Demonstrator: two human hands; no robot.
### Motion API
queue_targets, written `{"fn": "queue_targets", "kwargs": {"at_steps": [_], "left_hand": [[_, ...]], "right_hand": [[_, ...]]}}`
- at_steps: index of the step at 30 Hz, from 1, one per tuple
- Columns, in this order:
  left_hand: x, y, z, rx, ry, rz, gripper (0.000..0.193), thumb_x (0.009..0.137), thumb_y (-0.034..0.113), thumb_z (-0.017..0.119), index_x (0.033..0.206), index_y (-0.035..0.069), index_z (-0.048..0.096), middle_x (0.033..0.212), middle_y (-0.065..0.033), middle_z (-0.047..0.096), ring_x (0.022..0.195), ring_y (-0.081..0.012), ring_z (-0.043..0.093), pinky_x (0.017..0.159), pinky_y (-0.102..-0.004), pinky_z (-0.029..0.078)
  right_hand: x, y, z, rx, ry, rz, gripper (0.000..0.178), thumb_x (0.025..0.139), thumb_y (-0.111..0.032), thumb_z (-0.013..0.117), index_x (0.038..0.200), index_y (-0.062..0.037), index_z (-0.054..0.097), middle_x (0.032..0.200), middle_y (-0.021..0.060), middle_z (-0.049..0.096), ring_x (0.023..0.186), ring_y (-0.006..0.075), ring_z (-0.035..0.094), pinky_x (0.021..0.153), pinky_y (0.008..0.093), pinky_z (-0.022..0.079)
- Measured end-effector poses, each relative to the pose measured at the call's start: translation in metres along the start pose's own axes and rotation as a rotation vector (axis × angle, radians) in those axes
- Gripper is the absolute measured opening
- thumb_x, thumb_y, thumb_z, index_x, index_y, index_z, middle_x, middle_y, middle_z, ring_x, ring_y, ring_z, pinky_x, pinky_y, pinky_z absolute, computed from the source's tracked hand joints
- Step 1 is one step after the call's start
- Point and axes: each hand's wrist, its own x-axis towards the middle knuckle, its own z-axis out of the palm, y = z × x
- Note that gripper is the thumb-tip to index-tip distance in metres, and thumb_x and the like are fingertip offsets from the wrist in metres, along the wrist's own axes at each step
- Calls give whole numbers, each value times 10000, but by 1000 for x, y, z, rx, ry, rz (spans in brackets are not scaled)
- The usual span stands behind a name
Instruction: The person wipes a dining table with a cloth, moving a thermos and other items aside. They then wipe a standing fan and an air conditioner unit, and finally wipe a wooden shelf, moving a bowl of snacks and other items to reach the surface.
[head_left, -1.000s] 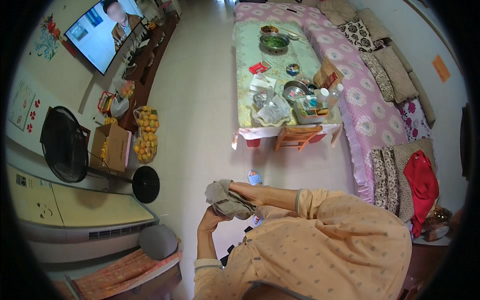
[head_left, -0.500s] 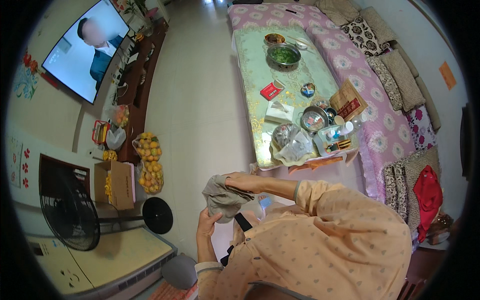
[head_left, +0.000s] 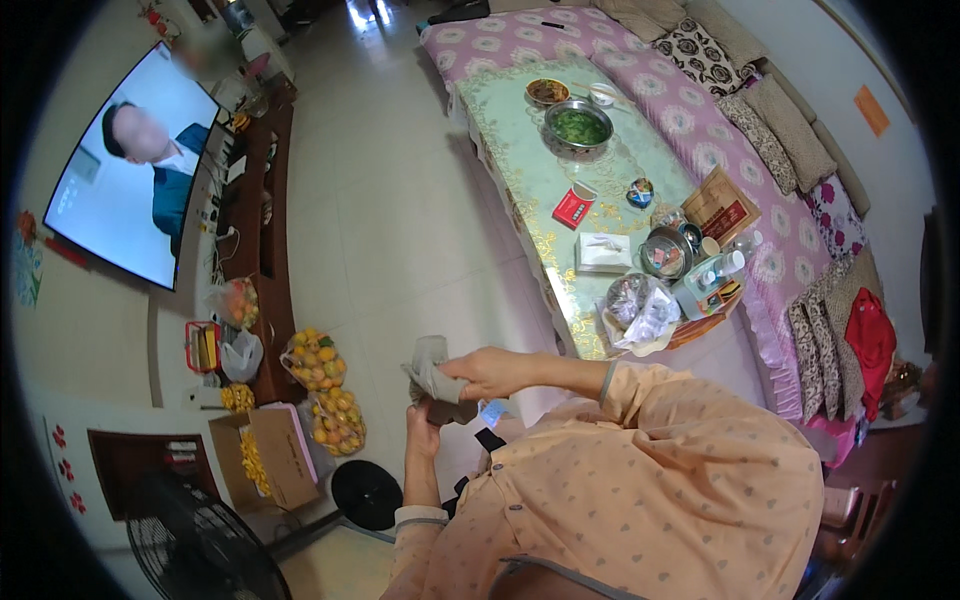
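Note:
Between my two hands, in front of my body, is a bunched grey cloth. My right hand grips it from the right side, the fingers closed over its folds. Below and to the left, my left hand is wrapped round the cloth's lower part. A darker fold hangs under my right hand. The cloth hides some of the fingertips of both hands.
On the right stands a table with a green cover, bearing a metal bowl of greens, a tissue box and bottles. Bags of orange fruit, a cardboard box and a black fan stand at left.
The cloth was spread wider and hung lower; now it is bunched smaller, part of it sticking up. My hands have come closer together. The view has turned left.

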Motion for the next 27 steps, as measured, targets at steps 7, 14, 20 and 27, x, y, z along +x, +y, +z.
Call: {"fn": "queue_targets", "kwargs": {"at_steps": [7, 14, 20, 27], "left_hand": [[62, 71, -39, -445, 27, -14, 430, 923, 310, 370, 1257, 50, 444, 1242, -85, 501, 1140, -263, 470, 978, -415, 373], [130, 123, -52, -511, -291, 13, 434, 906, 257, 391, 1271, 25, 430, 1277, -131, 479, 1178, -308, 453, 996, -448, 364], [193, 163, 0, -276, -283, 48, 439, 874, 145, 426, 1272, -39, 406, 1263, -156, 484, 1146, -283, 489, 962, -401, 409], [269, 203, 102, 32, -401, 34, 475, 835, 25, 442, 1299, -59, 382, 1229, -138, 513, 1100, -221, 519, 925, -331, 425]], "right_hand": [[51, 37, 38, -309, -213, -194, 442, 774, -198, 586, 1168, -27, 483, 1211, 167, 492, 1098, 328, 480, 877, 390, 443], [64, 94, 9, -16, -70, 236, 475, 821, -294, 584, 1226, -57, 508, 1081, 152, 589, 1006, 315, 550, 852, 389, 446], [102, 141, -48, 684, 341, 398, 462, 882, -283, 570, 1260, -36, 474, 952, 62, 591, 924, 135, 531, 816, 279, 435], [137, 190, -121, 971, 470, 327, 535, 816, -139, 629, 1284, 2, 411, 815, 30, 571, 786, 104, 531, 729, 254, 446]]}}
